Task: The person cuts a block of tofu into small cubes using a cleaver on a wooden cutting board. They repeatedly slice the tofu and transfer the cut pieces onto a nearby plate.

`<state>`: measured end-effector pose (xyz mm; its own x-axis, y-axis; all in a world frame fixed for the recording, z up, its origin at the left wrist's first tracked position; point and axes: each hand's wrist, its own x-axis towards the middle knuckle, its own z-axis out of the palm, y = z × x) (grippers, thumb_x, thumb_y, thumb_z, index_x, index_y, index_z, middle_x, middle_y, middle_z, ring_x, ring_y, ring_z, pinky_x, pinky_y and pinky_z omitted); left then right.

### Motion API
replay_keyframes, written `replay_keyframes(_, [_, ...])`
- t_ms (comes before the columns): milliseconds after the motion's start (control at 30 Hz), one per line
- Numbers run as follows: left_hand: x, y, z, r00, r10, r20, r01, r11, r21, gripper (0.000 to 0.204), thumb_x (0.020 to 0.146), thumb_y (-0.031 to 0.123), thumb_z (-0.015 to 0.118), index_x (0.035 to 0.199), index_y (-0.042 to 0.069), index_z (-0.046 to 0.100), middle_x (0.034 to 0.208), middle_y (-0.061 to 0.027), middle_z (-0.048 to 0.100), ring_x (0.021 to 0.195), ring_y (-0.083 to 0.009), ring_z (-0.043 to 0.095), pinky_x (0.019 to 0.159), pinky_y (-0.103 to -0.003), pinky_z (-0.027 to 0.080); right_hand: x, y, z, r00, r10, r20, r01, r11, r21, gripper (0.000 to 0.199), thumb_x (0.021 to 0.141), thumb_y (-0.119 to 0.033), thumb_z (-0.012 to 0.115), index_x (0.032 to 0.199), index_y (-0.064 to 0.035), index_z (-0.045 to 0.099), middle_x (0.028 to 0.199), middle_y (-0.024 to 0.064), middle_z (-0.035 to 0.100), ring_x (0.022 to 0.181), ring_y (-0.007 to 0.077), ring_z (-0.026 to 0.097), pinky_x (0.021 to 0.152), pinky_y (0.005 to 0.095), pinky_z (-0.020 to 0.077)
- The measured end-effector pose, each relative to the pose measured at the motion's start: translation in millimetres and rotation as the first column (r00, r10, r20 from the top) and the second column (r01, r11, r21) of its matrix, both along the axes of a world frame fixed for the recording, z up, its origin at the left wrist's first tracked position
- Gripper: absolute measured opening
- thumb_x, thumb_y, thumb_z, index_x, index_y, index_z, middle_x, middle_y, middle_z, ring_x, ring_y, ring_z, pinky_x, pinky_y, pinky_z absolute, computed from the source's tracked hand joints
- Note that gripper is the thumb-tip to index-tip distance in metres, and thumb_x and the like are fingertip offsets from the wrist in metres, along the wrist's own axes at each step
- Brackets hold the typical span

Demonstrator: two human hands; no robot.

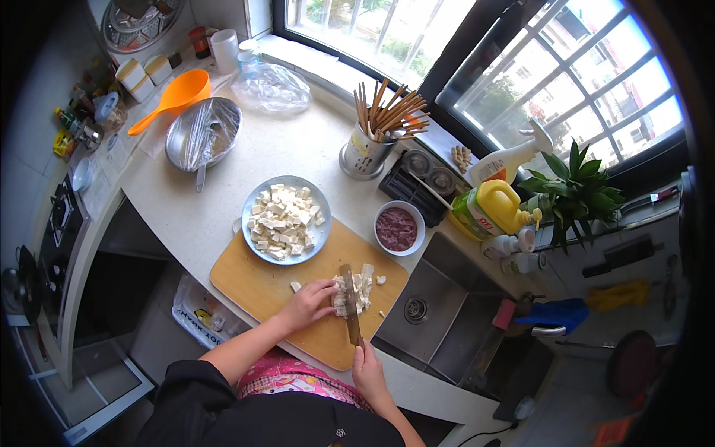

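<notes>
The person's right hand [369, 372] has its grip closed round the handle of a knife [350, 309], whose wide blade stands on edge among white pieces [363, 290] on a wooden board [242, 272]. Pieces lie on both sides of the blade. The left hand [307, 307] reaches in from the left, fingers bent, the tips at the pieces just beside the blade; I can't tell whether that grip pinches them or only rests there. One stray bit lies by the left hand, a couple more to the right of the knife.

Overlapping the board's far left part is a pale blue plate [320, 237] heaped with white cubes [283, 212]. Near the board's far right corner, a small bowl [421, 232] of dark pink mince [396, 229] stands on the surface [175, 220], close to the sink [450, 287]. Behind it I see a metal holder [369, 154] full of chopsticks [389, 108] and, to the right, a yellow jug [497, 207].
</notes>
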<state>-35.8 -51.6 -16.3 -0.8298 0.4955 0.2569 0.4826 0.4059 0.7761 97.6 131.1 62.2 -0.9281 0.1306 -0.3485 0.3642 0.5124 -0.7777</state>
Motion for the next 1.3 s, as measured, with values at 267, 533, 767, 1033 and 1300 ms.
replay_keyframes(267, [0, -1, -3, 0.999, 0.028, -0.027, -0.028, 1.0, 0.014, 0.038, 0.075, 0.012, 0.074, 0.11, 0.003, 0.06, 0.118, -0.0152, 0.058, 0.109, -0.0327, 0.057, 0.093, -0.04, 0.047, 0, -1, 24, 0.999, -0.051, 0.006, 0.051, 0.998, -0.038, 0.03, 0.099, -0.02, 0.044, 0.122, -0.0029, 0.051, 0.09, 0.0276, 0.063, 0.085, 0.0456, 0.062, 0.068, 0.0474, 0.0497])
replay_keyframes(533, [1, 2, -7, 0.996, 0.05, -0.076, -0.046, 0.997, 0.063, 0.029, 0.077, 0.007, 0.072, 0.104, 0.002, 0.063, 0.111, -0.014, 0.06, 0.102, -0.0313, 0.06, 0.087, -0.039, 0.05, 5, -6, -1, 1.0, -0.011, 0.017, 0.011, 1.0, 0.01, 0.029, 0.098, -0.019, 0.044, 0.122, -0.0029, 0.051, 0.09, 0.0279, 0.062, 0.086, 0.0459, 0.062, 0.069, 0.0481, 0.0493])
replay_keyframes(767, [-1, 4, -8, 0.994, 0.085, -0.076, -0.076, 0.991, 0.112, 0.019, 0.078, 0.007, 0.07, 0.094, 0.001, 0.063, 0.104, -0.0132, 0.062, 0.096, -0.0314, 0.061, 0.083, -0.039, 0.05, 1, -7, 30, 1.0, -0.018, 0.018, 0.019, 0.999, -0.034, 0.029, 0.098, -0.018, 0.045, 0.121, -0.003, 0.051, 0.091, 0.028, 0.062, 0.086, 0.0463, 0.061, 0.07, 0.0492, 0.0489])
replay_keyframes(1033, [1, 4, -12, 0.988, 0.093, -0.126, -0.079, 0.99, 0.118, 0.015, 0.077, 0.005, 0.069, 0.091, 0.0, 0.064, 0.098, -0.0127, 0.064, 0.091, -0.0303, 0.062, 0.08, -0.038, 0.051, 3, -13, 3, 1.0, 0.006, -0.008, -0.006, 1.0, 0.011, 0.03, 0.098, -0.019, 0.045, 0.122, -0.0023, 0.051, 0.09, 0.0277, 0.062, 0.085, 0.0462, 0.061, 0.069, 0.048, 0.0494])
replay_keyframes(1300, [1, 4, 0, 0.981, 0.07, -0.183, -0.059, 0.996, 0.061, 0.031, 0.079, 0.0, 0.063, 0.11, 0.002, 0.061, 0.117, -0.0135, 0.059, 0.109, -0.0316, 0.057, 0.093, -0.041, 0.047, 13, -3, 14, 0.998, -0.036, -0.055, 0.035, 0.999, -0.016, 0.03, 0.1, -0.021, 0.042, 0.12, -0.0007, 0.053, 0.064, 0.0051, 0.055, 0.055, 0.0133, 0.055, 0.052, 0.0303, 0.0453])
